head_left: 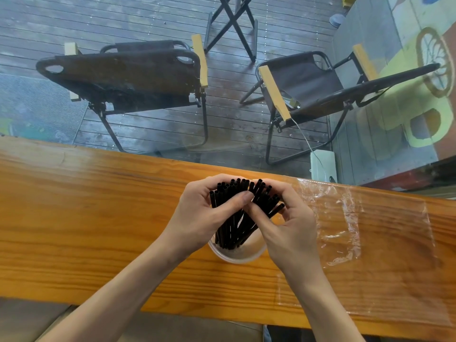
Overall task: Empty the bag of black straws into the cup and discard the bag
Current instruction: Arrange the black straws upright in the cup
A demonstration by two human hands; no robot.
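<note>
Both bare forearms reach in from the near edge of the glossy orange-brown wooden worktop (98,218) and meet over a clear round plastic cup (237,255) standing near the middle of it. The left hand (199,218) comes in from the left with its wrist angled up and to the right, fingers curled round the far side of a bundle of thin black plastic straws (237,208) and the thumb laid across the near side, so the hand is closed round the bundle. The right hand (288,225) mirrors it from the other side, fingers arched over the straw tops and the thumb pressing in against the left thumb, likewise gripping the bundle. The straws stand with their lower ends down inside the cup and their open tops fanning out between the two hands, leaning a little to the right. The empty clear crinkled plastic bag (357,218) lies flat on the worktop just to the right of the right hand, not touched by either hand. Beyond the worktop's far edge, two dark folding chairs (128,75) with pale wooden armrests stand on grey decking.
</note>
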